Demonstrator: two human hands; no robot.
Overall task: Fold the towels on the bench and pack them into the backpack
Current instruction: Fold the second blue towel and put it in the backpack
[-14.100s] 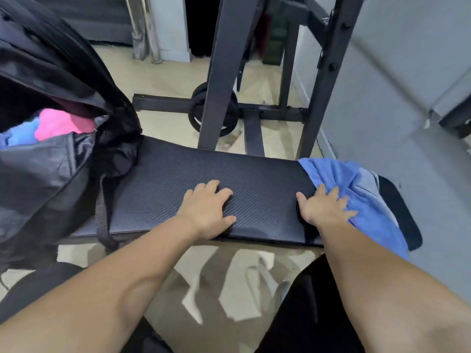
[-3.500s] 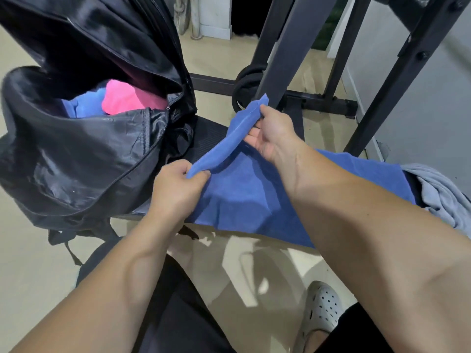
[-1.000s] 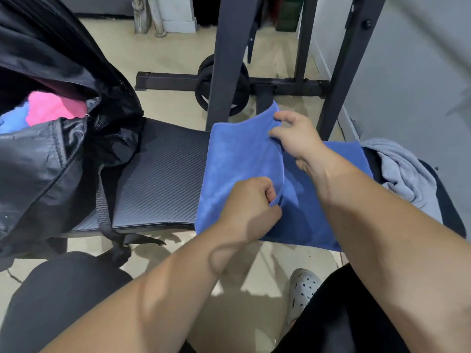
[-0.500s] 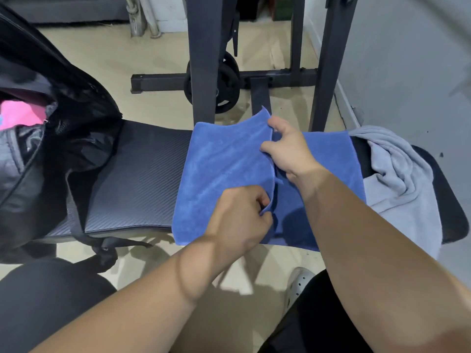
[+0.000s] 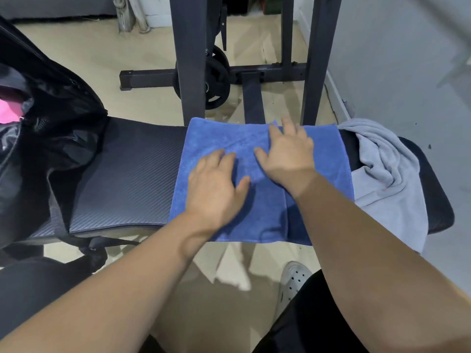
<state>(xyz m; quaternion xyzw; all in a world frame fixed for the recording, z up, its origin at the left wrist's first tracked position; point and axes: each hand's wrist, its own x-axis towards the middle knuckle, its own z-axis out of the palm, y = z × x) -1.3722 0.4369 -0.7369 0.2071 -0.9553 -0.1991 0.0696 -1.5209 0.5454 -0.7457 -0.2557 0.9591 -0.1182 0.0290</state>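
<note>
A blue towel (image 5: 265,217) lies folded flat across the black padded bench (image 5: 127,174). My left hand (image 5: 216,187) presses on its left part with straight, spread fingers. My right hand (image 5: 288,154) lies flat on the towel further back, fingers reaching its far edge. A crumpled grey towel (image 5: 390,174) sits on the bench just right of the blue one and hangs over the near edge. The black backpack (image 5: 38,138) stands open at the bench's left end, with a pink towel (image 5: 9,110) showing inside.
Dark steel rack uprights (image 5: 190,59) and a weight plate (image 5: 216,77) stand on the floor behind the bench. A grey wall (image 5: 407,59) runs along the right. My foot in a white clog (image 5: 293,281) is on the floor below the bench.
Both hands have let go of the blue towel's lifted edge. The flap now lies down over the towel, and both palms rest flat on top of it.
</note>
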